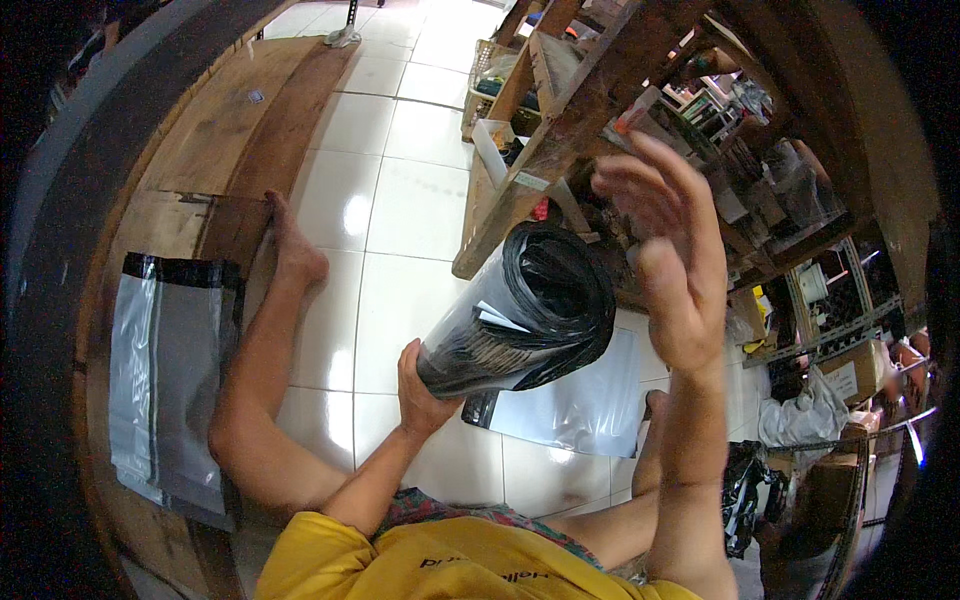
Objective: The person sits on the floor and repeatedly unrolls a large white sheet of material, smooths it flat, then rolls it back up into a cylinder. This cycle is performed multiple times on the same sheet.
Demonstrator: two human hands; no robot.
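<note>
My left hand (422, 393) grips the lower end of a thick roll of grey plastic mailing bags (475, 325), held tilted in front of me. The black inner layers show in a spiral at the roll's upper end. My right hand (680, 260) is raised to the right of the roll, apart from it, with the fingers spread and curved and nothing in the palm. A flat grey mailing bag (575, 405) with a dark edge lies on the floor behind the roll. More grey mailing bags (175, 375) lie by my left leg.
Wooden boards (240, 130) run along the left. White tiles (410, 200) cover the floor. At the right stands a wooden rack (590, 105) loaded with mixed goods. A yellow basket (490, 90), a white plastic bag (800, 410) and black plastic (745, 490) are around me.
</note>
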